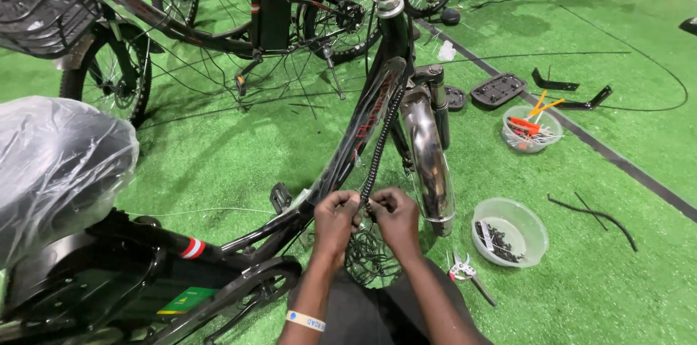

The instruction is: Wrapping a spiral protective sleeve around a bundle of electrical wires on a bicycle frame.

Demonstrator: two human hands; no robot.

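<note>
Over green turf, both hands [367, 216] pinch spiral-wrapped cable [379, 143].

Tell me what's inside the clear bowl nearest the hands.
The clear bowl holds a small pile of dark fasteners along its left side; their exact kind is too small to tell, and whatever lies beneath the pile is hidden.

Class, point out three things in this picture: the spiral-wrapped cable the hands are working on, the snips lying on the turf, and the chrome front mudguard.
spiral-wrapped cable [379, 143], head view, middle of its black coil.
snips [462, 269], head view, the pivot by the blades.
chrome front mudguard [428, 156], head view, its shiny curved middle.
</note>
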